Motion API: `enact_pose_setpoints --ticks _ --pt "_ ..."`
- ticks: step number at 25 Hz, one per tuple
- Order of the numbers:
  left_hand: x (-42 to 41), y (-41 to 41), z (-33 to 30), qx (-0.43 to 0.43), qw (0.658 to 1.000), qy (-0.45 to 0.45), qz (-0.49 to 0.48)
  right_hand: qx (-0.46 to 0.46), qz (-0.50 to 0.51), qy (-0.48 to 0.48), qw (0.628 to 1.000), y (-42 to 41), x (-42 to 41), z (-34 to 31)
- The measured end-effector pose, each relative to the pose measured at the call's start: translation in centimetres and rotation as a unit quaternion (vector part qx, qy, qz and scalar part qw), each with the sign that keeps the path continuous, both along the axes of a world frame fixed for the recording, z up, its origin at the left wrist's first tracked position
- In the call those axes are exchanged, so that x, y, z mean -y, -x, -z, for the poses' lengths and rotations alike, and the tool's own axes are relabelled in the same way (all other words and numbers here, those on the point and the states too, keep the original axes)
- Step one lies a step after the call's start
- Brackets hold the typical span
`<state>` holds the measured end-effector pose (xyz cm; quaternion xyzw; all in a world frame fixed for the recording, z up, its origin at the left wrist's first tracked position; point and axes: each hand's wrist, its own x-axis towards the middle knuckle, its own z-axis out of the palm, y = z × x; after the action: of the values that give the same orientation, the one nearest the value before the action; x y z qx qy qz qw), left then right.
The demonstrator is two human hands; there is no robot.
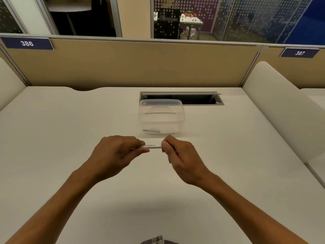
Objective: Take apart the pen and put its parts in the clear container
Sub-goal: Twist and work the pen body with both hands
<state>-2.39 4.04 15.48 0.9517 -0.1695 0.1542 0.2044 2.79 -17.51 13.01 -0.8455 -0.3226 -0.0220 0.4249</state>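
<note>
From the head view, I have the pen (152,146) level in front of me, just below the middle of the frame, above the pale worktop (52,138). My left hand (116,152) wraps its left end, thumb and fingers curled round the white barrel. My right hand (179,155) pinches the right end, fingertips closed on it; what part sits under them is hidden, so I cannot tell whether it is a cap or a plug. Both grips are narrow and holding the pen.

I judge the pen light and stiff, a smooth plastic tube that may slip, so I would hold it near each end and pull or twist straight along its length.

The clear container (161,117) stands open just beyond my hands, near the middle of the frame, with a bluish slim piece (151,131) lying at its bottom. It looks light and could slide if knocked.
</note>
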Motion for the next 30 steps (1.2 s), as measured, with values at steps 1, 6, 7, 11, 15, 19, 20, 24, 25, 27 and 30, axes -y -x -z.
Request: enact_pose_setpoints --ticks 1,6,7,11,15,19,20,24,25,27,30 --pt "-0.2 -0.1 0.0 -0.035 0.999 0.034 -0.007 0.126 0.009 0.049 0.991 -0.1 0.1 0.1" --pt "-0.6 -0.2 -0.1 -0.133 0.975 0.178 0.033 0.379 -0.022 0.100 0.920 -1.4 0.4 -0.4" --pt "-0.5 -0.1 -0.2 -0.129 0.973 0.189 0.037 0.378 -0.028 0.087 0.921 -1.4 0.4 -0.4" --pt "-0.3 0.0 -1.1 -0.032 0.991 0.128 0.037 0.240 -0.031 0.007 0.970 -0.8 -0.3 -0.5" --pt "-0.3 0.5 -1.2 0.085 0.988 -0.125 0.012 -0.186 -0.044 -0.115 0.975 0.3 -1.3 -0.3" --pt "-0.4 0.5 -0.5 0.108 0.977 -0.182 0.026 -0.377 -0.032 -0.144 0.914 0.2 -1.3 -0.9" --pt "-0.4 0.4 -0.6 0.090 0.984 -0.150 0.028 -0.299 -0.024 -0.110 0.948 0.3 -1.1 -0.8" --pt "-0.6 -0.1 -1.2 -0.042 0.997 0.058 -0.008 0.115 0.024 0.025 0.993 0.2 -0.9 -0.8" --pt "-0.7 -0.2 -1.4 -0.089 0.991 0.103 -0.006 0.165 0.022 0.030 0.986 0.1 -0.9 -1.0" --pt "-0.7 -0.5 -1.5 -0.152 0.978 0.143 0.014 0.224 0.010 0.034 0.974 -0.1 -1.0 -1.2" --pt "-0.6 -0.5 -1.7 -0.180 0.966 0.182 0.035 0.259 -0.015 0.031 0.965 -0.3 -1.0 -1.2"
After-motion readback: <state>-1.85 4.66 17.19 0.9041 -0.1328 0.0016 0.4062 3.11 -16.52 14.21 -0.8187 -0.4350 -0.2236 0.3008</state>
